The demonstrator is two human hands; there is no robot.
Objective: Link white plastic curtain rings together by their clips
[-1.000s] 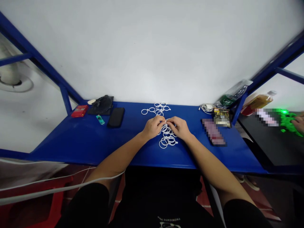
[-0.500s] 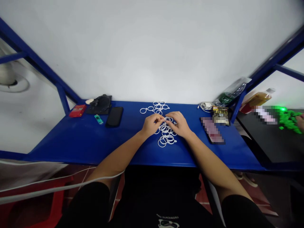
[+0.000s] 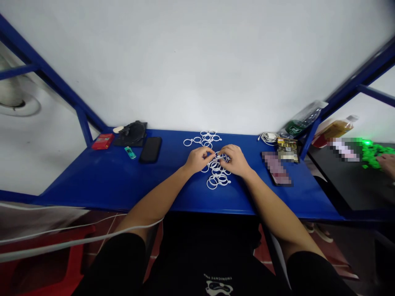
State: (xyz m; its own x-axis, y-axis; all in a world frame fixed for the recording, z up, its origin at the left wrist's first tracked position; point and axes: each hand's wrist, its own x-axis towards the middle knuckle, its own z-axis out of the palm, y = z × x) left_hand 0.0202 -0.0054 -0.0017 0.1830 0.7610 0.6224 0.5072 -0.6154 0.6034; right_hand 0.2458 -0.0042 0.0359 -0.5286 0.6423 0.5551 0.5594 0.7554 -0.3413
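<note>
White plastic curtain rings [image 3: 212,181], each with a small eyelet, lie overlapping in a pile between and below my hands. My left hand [image 3: 199,159] is at the pile's left side, thumb and forefinger pinched at the edge of a white ring; the fingers partly hide the grip. Over the pile's right side, my right hand [image 3: 234,160] is curved with thumb and fingertips apart, close to the rings. Its fingers cover some of them. Farther back, toward the wall, another group of white rings [image 3: 188,142] is spread on the blue table [image 3: 173,193].
A black phone [image 3: 150,150], teal packet [image 3: 130,152], red box [image 3: 103,141] and black bag [image 3: 133,133] lie left. To the right are a blurred-out phone [image 3: 277,168], snack packet [image 3: 286,149], white cable [image 3: 268,138] and bottle [image 3: 304,119]. Another person's hand [image 3: 387,163] touches green pieces.
My right thumb and fingers have parted and moved slightly away from my left fingertips. The left hand stays pinched. The view has shifted slightly. The other person's hand has moved left over the green pieces.
</note>
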